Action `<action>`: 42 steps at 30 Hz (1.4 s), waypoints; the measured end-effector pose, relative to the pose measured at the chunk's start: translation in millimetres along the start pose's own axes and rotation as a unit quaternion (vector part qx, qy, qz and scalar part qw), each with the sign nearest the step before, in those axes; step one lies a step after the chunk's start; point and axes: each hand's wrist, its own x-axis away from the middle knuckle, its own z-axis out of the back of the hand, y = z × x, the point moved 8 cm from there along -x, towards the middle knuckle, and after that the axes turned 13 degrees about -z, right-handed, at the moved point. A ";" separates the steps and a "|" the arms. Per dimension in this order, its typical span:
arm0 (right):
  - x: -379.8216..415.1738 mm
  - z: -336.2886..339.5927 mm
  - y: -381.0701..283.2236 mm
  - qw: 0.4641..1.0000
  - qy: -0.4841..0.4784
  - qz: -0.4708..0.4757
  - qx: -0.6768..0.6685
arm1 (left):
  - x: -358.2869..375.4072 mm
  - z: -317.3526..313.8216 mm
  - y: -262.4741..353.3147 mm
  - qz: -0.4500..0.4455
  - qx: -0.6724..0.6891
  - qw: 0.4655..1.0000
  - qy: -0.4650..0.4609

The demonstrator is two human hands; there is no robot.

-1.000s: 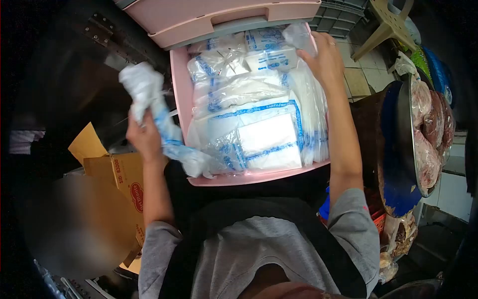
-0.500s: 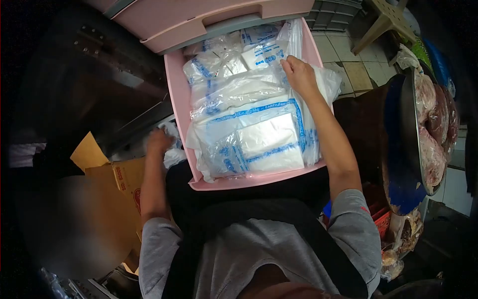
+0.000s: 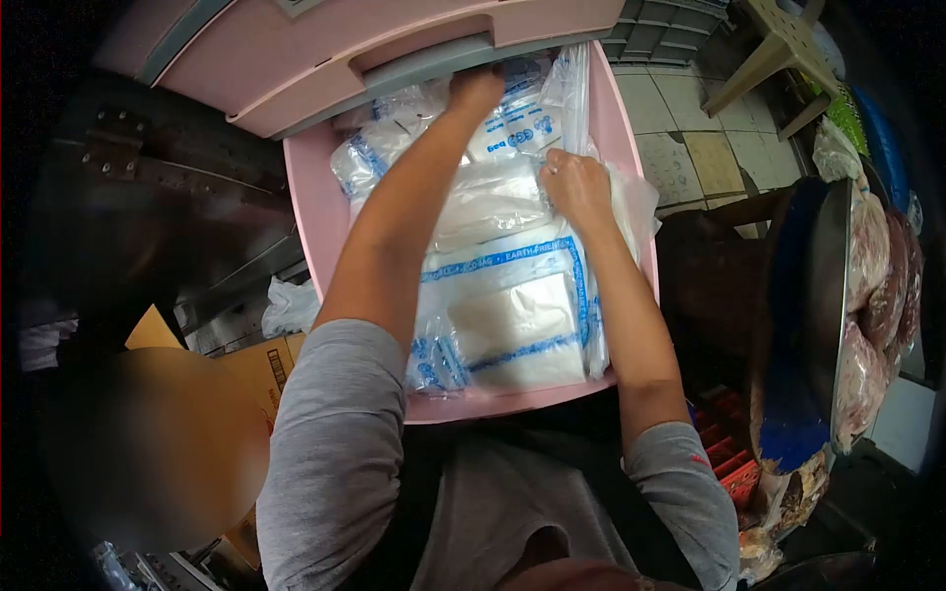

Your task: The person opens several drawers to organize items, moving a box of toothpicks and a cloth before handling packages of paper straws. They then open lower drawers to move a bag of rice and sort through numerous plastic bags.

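Note:
A pink drawer (image 3: 636, 212) stands pulled out, filled with clear plastic packs of white bags printed in blue. My left hand (image 3: 477, 91) reaches to the drawer's back, just under the grey-edged drawer front above; its fingers are mostly hidden. My right hand (image 3: 576, 184) is closed at the right side, against the edge of a clear plastic pack (image 3: 493, 202); what its fingers grip is too small to make out. Nearest my body lies a large pack (image 3: 522, 320) with a blue printed border. Behind my right hand is another pack (image 3: 517, 128) with blue lettering.
An open cardboard box (image 3: 258, 379) and a white plastic bag (image 3: 289, 305) are at the left. On the right, a metal tray (image 3: 841, 295) holds wrapped meat (image 3: 865, 276). A beige stool (image 3: 774, 54) stands at the back right, and a red crate (image 3: 724, 448) sits lower right.
My left hand has moved from beside the drawer's left side up to its back. My right hand has shifted slightly down and left. The view has shifted a little.

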 end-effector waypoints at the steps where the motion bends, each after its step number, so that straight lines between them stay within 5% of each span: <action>1: -0.5 -3.7 1.7 1.000 -0.011 -0.006 -0.012 | -1.6 3.3 9.8 0.013 0.017 0.998 0.065; 2: -0.8 -6.9 2.3 0.999 -0.021 -0.013 -0.024 | -2.4 8.4 15.9 0.024 0.034 0.991 0.128; 6: -2.0 -9.0 3.2 0.997 -0.046 -0.020 -0.060 | -8.2 6.0 17.0 0.085 -0.011 0.990 0.108; 9: -4.4 -10.7 6.8 0.995 -0.053 -0.025 -0.083 | -10.9 11.8 27.2 0.007 -0.070 0.994 0.079; 11: -6.5 -15.1 7.6 0.987 -0.088 -0.033 -0.133 | 8.4 -10.2 22.8 0.042 -0.080 0.983 -0.160; 14: -6.3 -28.8 10.8 0.962 -0.194 -0.064 -0.178 | 35.4 10.3 15.8 0.057 -0.034 0.986 -0.151; 24: -6.8 -26.4 18.5 0.954 -0.125 -0.097 -0.256 | 158.1 98.0 -45.2 0.235 0.113 0.961 0.094; 29: -6.9 -19.4 12.1 0.972 -0.083 -0.058 -0.213 | 202.8 151.4 -15.3 0.260 0.141 0.951 0.096; 35: 6.3 66.2 -36.9 0.970 0.194 0.096 -0.110 | 257.6 143.2 -22.5 0.327 0.344 0.847 0.238; 38: -50.5 19.3 11.6 0.952 0.188 -0.136 -0.202 | 272.2 106.6 -42.2 0.389 0.391 0.804 0.222; 39: -60.8 24.6 7.7 0.951 0.193 -0.136 -0.200 | 272.8 108.8 -39.8 0.386 0.378 0.810 0.229; 40: -72.6 9.0 18.1 0.893 0.070 -0.252 -0.366 | 271.9 111.4 -38.0 0.384 0.364 0.814 0.238; 41: -78.6 -21.0 20.2 0.782 -0.062 -0.353 -0.511 | 270.4 114.4 -35.8 0.382 0.366 0.814 0.240; 42: -94.2 -30.5 18.8 0.782 -0.061 -0.351 -0.511 | 271.0 115.1 -35.2 0.398 0.342 0.826 0.208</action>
